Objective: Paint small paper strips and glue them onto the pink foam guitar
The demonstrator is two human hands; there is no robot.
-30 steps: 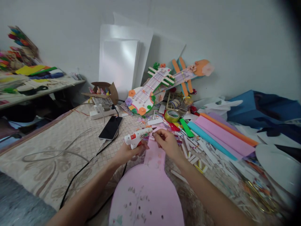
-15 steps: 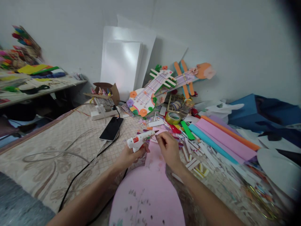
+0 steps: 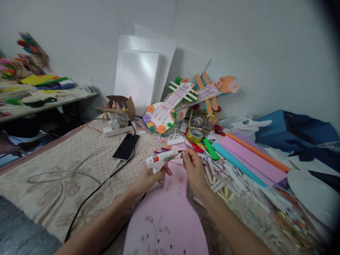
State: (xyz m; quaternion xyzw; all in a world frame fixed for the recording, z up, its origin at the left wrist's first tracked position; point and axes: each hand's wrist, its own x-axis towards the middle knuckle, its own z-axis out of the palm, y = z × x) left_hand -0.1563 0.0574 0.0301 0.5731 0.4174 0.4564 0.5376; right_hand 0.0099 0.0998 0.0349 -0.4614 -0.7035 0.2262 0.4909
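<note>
Both hands, raised together ahead of the body
Left hand [image 3: 149, 177]: fingers curled in a closed grip. Right hand [image 3: 194, 170]: fingertips pinched, just beside it; bare forearms converge

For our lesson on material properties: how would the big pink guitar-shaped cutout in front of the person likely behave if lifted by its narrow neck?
The pink cutout looks like a thin foam sheet, so it is probably light. Its wide body would likely droop from the narrow neck. Its matte surface suggests an easy grip.

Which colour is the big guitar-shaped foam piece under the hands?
Pink foam piece, seen in the head view.
</note>
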